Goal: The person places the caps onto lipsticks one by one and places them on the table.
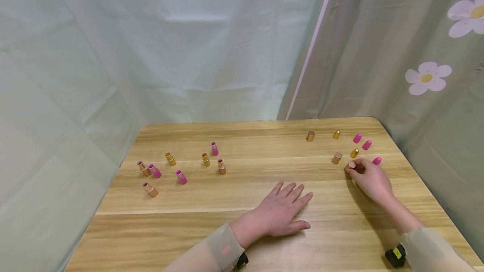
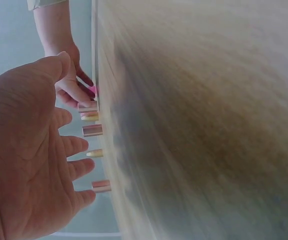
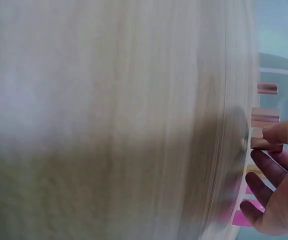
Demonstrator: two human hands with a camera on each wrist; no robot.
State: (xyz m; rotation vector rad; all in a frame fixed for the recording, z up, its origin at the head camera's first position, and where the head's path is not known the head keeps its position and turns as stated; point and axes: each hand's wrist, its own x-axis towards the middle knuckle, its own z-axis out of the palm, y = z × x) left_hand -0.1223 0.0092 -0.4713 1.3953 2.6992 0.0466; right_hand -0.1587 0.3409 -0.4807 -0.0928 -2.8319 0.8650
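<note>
My right hand [image 1: 372, 180] pinches a copper-coloured lipstick cap [image 1: 349, 166] between thumb and fingers at the table's right side; in the right wrist view the cap [image 3: 259, 140] stands upright on the wood. Close by are two more copper caps, one just left [image 1: 337, 158] and one farther back [image 1: 310, 136], gold bullet-shaped caps [image 1: 354, 153] and pink caps [image 1: 366, 145]. One pink cap [image 1: 377, 161] sits right beside the hand. Palm down, my left hand [image 1: 277, 212] lies over the table's middle with fingers spread and nothing in its grasp.
On the left half of the wooden table [image 1: 242, 137] stand several uncapped lipstick tubes, among them pink [image 1: 181, 177], gold [image 1: 170, 159] and copper [image 1: 150, 190] ones. Pale curtains [image 1: 227, 53] hang behind the table and at both sides.
</note>
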